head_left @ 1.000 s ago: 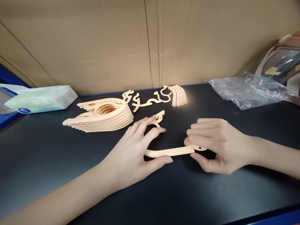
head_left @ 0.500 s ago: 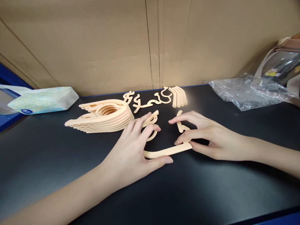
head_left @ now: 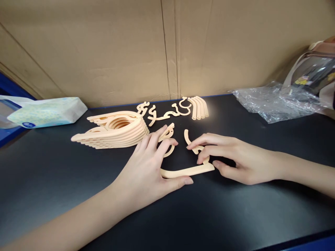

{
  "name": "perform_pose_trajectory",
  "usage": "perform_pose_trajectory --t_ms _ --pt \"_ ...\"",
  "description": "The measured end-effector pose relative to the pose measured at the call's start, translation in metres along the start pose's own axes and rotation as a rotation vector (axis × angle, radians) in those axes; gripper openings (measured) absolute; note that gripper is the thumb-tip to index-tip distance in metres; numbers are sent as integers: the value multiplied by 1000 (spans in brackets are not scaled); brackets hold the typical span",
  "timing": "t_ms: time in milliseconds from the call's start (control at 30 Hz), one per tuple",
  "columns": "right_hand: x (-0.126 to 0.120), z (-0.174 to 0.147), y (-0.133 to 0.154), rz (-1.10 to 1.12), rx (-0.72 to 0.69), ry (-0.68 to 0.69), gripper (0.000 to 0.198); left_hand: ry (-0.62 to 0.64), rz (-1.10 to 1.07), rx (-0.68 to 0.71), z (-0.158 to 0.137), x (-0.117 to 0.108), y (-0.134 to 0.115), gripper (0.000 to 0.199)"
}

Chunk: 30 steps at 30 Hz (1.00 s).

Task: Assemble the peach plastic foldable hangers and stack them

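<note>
My left hand (head_left: pixel 153 160) lies over a peach plastic clothes hanger part. Its thumb runs along the long arm (head_left: pixel 188 171), and its fingers spread over the far arm (head_left: pixel 169 131). The palm hides the middle of the part. My right hand (head_left: pixel 230 157) bends its fingertips round a small curved hanger hook (head_left: pixel 195 149) at the right end of the long arm. The index and middle fingertips touch the hook, partly covering it; the thumb stays slightly apart. Left of my left hand stands a nested stack of hanger bodies (head_left: pixel 112 134).
Several loose hooks (head_left: pixel 170 113) and a row of curved hanger arms (head_left: pixel 200 108) lie at the back of the black table (head_left: pixel 209 216). A tissue pack (head_left: pixel 49 111) sits left, a crinkled plastic bag (head_left: pixel 272 101) right, beside a clear bag (head_left: pixel 311 69). Cardboard (head_left: pixel 104 52) stands behind.
The small hook has turned under my right fingers, its free end swinging left. My right hand has lowered slightly, the thumb moving away from the fingertips. My left hand keeps its place.
</note>
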State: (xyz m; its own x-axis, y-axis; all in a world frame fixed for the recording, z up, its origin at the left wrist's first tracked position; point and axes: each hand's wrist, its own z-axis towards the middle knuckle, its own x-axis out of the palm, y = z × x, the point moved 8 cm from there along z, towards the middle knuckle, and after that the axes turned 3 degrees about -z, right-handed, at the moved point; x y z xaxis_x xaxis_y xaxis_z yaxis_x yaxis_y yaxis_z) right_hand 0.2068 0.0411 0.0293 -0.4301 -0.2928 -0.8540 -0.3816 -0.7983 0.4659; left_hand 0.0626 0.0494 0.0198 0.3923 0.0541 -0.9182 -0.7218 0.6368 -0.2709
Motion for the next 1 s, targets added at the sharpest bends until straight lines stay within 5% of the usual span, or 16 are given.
perform_pose_trajectory --t_ms 133,867,1000 --pt "2 -1 3 58 -10 -6 18 31 27 -8 1 1 -1 72" --pt "13 -3 17 83 15 128 45 30 -42 -29 0 3 4 88" --pt "8 0 19 31 -47 54 42 29 -52 -24 0 3 4 85"
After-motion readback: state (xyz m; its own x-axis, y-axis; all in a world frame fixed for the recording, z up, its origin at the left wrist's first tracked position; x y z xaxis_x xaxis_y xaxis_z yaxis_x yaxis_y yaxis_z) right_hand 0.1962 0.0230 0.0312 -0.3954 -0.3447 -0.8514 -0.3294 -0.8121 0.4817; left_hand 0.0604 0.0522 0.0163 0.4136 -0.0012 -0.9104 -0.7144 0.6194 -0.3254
